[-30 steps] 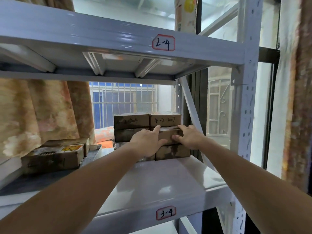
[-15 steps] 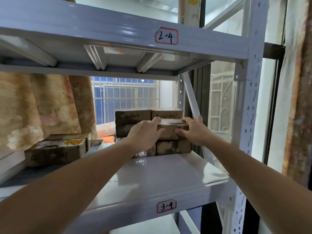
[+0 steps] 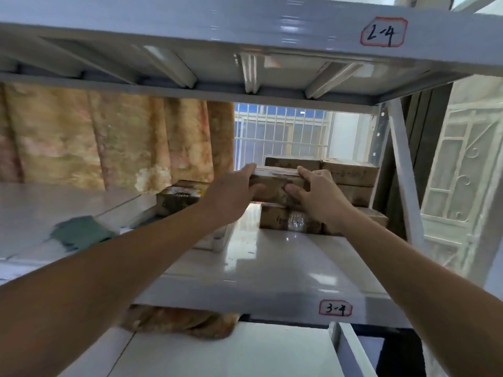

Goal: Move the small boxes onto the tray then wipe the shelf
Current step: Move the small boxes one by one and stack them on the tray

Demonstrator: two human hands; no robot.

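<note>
Spanning the view, the white shelf carries stacked brown boxes at its back right; both forearms reach forward; left hand and right hand clasp one small box by its ends, lifted off the stack.

You are reaching both arms forward, left hand and right hand clamping opposite ends of a box, fingers curled over it.

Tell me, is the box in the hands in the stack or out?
Out: the box, gripped by left hand and right hand, sits forward of the stack.
</note>
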